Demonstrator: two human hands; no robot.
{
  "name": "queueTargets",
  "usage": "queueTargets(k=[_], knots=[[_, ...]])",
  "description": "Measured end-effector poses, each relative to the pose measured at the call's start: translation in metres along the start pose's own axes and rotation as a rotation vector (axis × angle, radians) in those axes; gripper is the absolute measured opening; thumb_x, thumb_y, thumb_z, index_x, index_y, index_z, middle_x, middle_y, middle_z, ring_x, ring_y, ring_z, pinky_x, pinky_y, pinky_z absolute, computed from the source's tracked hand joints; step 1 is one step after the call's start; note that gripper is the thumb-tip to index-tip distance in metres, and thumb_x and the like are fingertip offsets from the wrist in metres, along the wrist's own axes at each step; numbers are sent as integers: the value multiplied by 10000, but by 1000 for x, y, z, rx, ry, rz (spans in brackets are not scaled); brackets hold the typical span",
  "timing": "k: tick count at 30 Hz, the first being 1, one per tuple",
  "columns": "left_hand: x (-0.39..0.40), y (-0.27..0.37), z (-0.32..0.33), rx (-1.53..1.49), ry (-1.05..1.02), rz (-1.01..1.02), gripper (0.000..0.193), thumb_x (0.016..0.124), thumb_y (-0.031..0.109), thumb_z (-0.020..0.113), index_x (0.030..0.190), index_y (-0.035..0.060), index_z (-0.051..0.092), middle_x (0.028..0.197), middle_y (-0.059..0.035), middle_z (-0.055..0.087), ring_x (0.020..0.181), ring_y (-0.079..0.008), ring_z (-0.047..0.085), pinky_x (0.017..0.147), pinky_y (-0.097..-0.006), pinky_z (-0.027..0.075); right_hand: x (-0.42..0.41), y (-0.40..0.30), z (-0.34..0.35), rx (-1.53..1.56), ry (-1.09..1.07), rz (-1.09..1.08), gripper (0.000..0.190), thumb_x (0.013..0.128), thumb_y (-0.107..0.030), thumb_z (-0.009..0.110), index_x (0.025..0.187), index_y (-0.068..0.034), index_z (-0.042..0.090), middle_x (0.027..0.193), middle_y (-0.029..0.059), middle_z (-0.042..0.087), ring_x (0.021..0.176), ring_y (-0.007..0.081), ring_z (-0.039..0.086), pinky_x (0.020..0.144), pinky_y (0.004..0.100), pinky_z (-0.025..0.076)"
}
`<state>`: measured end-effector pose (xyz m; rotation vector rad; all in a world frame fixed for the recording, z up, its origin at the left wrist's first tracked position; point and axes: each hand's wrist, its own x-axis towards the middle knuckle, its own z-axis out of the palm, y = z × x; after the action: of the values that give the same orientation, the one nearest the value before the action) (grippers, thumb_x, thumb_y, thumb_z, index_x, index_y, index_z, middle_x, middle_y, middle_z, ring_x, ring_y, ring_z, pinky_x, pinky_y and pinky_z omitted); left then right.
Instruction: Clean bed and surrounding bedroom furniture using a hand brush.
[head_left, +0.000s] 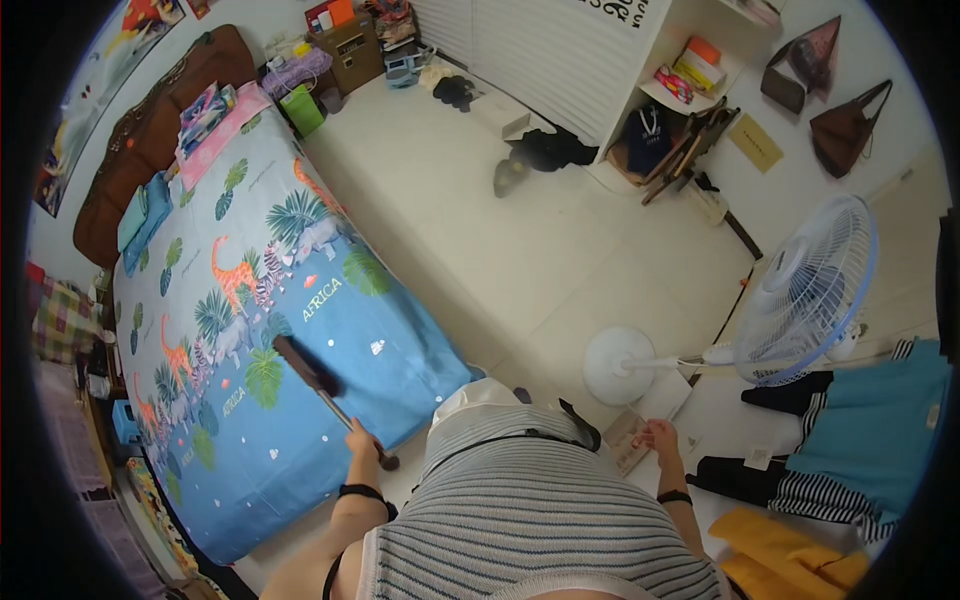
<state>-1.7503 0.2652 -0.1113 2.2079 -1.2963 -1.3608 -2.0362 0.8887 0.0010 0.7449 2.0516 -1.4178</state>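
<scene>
My left hand (363, 441) grips the handle of a bed brush (300, 364) with a long dark brown head. The brush handle passes through my fist and ends in a dark knob. Its head is over the blue foot end of a bedspread (405, 352) printed with giraffes, zebras and leaves. A dark shadow lies beside the head; whether the bristles touch the cloth I cannot tell. My right hand (660, 437) hangs at my right side, fingers loosely bent and apart, with nothing visible in it. Beneath it a flat printed box (624, 442) lies on the floor.
A white standing fan (806, 292) rises on the right from its round base (619, 365). Blue and striped clothes (862, 420) hang near it, above a yellow garment (780, 551). The carved wooden headboard (161, 135) is at the far left. Black cloth (551, 150) lies by the shelf (675, 97).
</scene>
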Motion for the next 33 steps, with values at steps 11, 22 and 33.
queueTargets(k=[11, 22, 33], knots=[[-87, 109, 95, 595, -327, 450, 536, 862, 483, 546, 860, -47, 624, 702, -206, 614, 663, -368, 604, 632, -431, 471, 76, -33, 39, -105, -175, 6, 282, 883, -224, 513, 1075, -24, 565, 861, 105, 636, 711, 199, 641, 602, 292, 491], [83, 292, 66, -432, 129, 137, 485, 862, 553, 526, 680, 128, 380, 453, 10, 312, 337, -128, 335, 308, -283, 288, 143, -201, 137, -169, -115, 15, 263, 900, -217, 494, 1094, -57, 569, 910, 99, 646, 809, 209, 648, 700, 329, 487], [171, 255, 97, -587, 167, -360, 566, 827, 630, 510, 624, 108, 430, 447, -19, 336, 349, -192, 373, 333, -329, 327, 192, -385, 319, -365, -266, -69, 270, 902, -231, 487, 1091, -59, 573, 937, 98, 644, 820, 206, 646, 710, 337, 488]])
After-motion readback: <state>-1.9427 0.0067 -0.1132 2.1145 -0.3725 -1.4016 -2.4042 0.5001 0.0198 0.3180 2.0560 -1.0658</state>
